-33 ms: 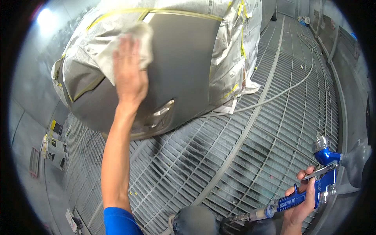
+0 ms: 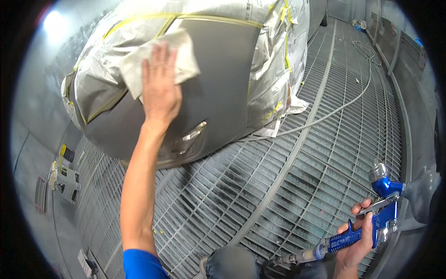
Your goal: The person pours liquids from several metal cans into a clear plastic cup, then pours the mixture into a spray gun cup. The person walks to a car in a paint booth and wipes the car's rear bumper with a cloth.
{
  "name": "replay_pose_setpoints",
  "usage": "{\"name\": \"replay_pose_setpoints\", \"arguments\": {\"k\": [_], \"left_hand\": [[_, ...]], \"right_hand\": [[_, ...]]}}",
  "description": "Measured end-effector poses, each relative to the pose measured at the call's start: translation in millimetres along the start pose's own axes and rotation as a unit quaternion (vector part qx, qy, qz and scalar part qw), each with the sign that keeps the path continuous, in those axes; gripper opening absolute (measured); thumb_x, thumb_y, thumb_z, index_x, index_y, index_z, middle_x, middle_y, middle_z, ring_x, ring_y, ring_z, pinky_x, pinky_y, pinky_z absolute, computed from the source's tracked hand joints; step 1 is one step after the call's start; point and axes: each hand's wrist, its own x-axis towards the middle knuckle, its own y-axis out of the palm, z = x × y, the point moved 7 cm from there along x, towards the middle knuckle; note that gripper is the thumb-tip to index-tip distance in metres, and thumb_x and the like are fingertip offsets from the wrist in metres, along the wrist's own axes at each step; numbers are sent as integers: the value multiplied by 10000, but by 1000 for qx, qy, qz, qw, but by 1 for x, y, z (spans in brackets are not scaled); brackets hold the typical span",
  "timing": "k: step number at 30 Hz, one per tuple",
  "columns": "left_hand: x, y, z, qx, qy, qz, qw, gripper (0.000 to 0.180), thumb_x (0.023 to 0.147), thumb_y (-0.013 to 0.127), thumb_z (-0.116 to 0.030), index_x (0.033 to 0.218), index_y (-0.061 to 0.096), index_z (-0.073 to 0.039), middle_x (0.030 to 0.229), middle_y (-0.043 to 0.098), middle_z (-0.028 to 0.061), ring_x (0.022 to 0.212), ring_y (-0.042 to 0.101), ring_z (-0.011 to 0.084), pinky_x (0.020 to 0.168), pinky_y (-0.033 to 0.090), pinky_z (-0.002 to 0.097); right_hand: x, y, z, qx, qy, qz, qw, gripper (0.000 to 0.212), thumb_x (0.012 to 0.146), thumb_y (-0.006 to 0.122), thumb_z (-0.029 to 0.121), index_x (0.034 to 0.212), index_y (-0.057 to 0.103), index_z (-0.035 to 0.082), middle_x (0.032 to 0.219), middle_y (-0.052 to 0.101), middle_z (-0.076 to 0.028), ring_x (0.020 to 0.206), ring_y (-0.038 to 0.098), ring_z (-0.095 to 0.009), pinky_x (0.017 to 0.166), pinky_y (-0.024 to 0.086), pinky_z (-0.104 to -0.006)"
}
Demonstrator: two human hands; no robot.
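My left hand lies flat with fingers stretched out, pressing a cream wiping cloth against a dark grey car panel. The panel curves round a front or rear end and has a light-coloured slot low down. White printed masking sheet edged with yellow tape surrounds it. At the lower right, away from the car, my right hand is wrapped round the handle of a blue spray gun. A clear cup is fitted to the gun, and a hose coupling joins its handle end.
Metal grating covers the floor. A pale hose snakes over it toward the far right. Booth walls stand on both sides. Masked parts sit by the left wall. My knee shows at the bottom.
My left hand and the cloth have slid right and slightly down across the panel. The cloth's right part now spreads further over the grey surface. The spray gun hardly moves.
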Motion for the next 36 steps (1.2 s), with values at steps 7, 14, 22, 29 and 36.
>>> {"name": "replay_pose_setpoints", "arguments": {"k": [7,14,22,29,36], "left_hand": [[-46,59,-70,16,272,257,927,654,896,447,-49,1548,399,-84,1665,282,97,1560,197,205,1284,141,455],[29,34,-34,77,186,179,963,743,844,520,-85,1570,373,-142,1689,228,44,1562,186,185,1292,68,454],[20,159,-115,76,303,224,923,690,846,545,-230,1526,456,-157,1670,288,4,1561,178,162,1293,102,439],[-26,56,-47,34,166,105,980,751,829,566,-206,1562,402,-216,1689,236,-1,1571,155,187,1290,74,509],[-190,-31,123,-62,-206,-93,972,684,903,542,-92,1560,354,-42,1636,282,207,1546,198,356,1259,113,510]], "right_hand": [[1,2,-11,-4,37,2,999,342,1045,496,170,1312,444,-37,1166,516,-92,1027,528,-130,483,599,-220],[1,-4,-18,60,137,50,988,299,1072,495,231,1323,525,71,1191,605,-75,1054,596,-147,711,562,-311],[1,12,-37,81,149,95,981,275,1064,515,193,1309,545,70,1169,623,-75,1043,606,-142,696,558,-305],[-6,3,-34,71,133,34,988,276,1060,533,261,1286,593,114,1181,642,-10,1035,594,-89,715,499,-261],[-16,12,-26,7,96,-9,995,291,1052,554,286,1263,606,92,1184,651,-31,1019,598,-101,718,467,-264]]}}
